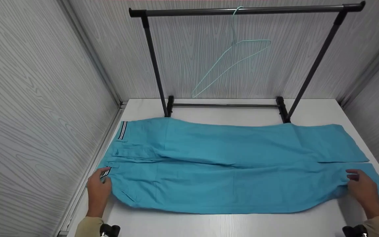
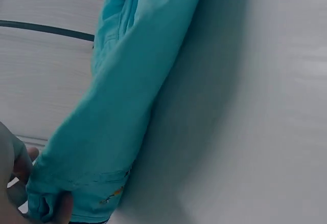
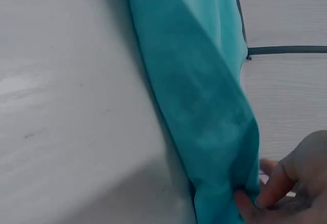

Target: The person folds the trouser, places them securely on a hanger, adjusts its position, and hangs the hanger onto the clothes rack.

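Note:
A pair of blue trousers [image 1: 202, 141] lies spread sideways on the white table, waistband to the left and leg ends to the right. At the near corner of the waistband, my left hand [image 1: 99, 189] pinches the fabric beside a striped inner band. My right hand [image 1: 362, 189] grips the near trouser leg close to its hem. The near edge of the trousers [image 2: 117, 101] bulges up from the table in the left wrist view, with the thumb of my left hand [image 2: 13, 193] on the cloth. In the right wrist view, fingers of my right hand [image 3: 291, 188] pinch a fold.
Behind the trousers stands a black garment rack [image 1: 225, 12], its feet partly covered by the cloth. A light green hanger [image 1: 214, 65] hangs from its bar. Grey wood-grain panels [image 1: 35, 108] rise at the left, back and right. White tabletop [image 1: 229, 225] shows along the front.

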Demonstrator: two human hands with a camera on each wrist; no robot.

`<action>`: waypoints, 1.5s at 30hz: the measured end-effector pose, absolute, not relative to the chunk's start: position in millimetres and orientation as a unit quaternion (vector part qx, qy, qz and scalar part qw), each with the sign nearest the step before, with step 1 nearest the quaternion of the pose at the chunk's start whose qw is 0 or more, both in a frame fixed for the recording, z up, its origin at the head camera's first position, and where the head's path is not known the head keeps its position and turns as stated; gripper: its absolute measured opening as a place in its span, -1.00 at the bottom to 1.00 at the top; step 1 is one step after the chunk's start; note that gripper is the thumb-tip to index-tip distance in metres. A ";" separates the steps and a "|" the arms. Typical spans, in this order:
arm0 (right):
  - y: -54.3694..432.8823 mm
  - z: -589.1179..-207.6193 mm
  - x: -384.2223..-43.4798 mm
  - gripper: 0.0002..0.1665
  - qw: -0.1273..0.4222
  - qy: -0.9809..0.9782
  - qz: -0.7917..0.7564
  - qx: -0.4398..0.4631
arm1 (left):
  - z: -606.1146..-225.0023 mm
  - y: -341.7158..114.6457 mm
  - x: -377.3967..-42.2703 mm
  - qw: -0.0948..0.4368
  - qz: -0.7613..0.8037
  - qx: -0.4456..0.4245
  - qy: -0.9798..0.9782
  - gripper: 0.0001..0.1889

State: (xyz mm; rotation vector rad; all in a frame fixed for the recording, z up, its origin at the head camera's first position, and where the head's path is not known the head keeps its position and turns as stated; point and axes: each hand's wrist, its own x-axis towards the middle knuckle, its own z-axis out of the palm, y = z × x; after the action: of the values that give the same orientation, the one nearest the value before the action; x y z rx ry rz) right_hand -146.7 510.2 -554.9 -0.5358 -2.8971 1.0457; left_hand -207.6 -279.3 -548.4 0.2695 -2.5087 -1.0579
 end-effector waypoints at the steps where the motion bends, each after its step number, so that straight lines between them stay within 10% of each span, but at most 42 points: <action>1: 510.8 -555.0 -147.1 -0.43 0.016 -0.932 0.328 -0.155 | -546.4 -279.4 -207.2 0.199 -0.381 0.089 -0.898 -0.61; 11: 513.9 -567.0 -150.3 -0.47 0.099 -0.967 0.197 -0.124 | -549.9 -296.9 -209.0 0.199 -0.338 -0.045 -0.919 -0.45; 29: 525.1 -531.3 -167.8 -0.78 0.377 -0.903 0.130 -0.160 | -497.5 -307.7 -237.0 0.340 -0.277 -0.030 -0.898 -0.83; 45: 542.3 -481.3 -212.2 -0.68 0.253 -0.930 0.172 -0.204 | -458.9 -290.9 -304.8 0.297 -0.305 0.007 -0.905 -0.82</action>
State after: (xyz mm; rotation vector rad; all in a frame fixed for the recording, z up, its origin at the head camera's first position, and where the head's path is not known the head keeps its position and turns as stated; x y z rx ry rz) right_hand -212.2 542.3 -481.3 -0.5533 -2.5277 0.4686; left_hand -304.8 -290.9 -458.9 0.0185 -2.4043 -0.8112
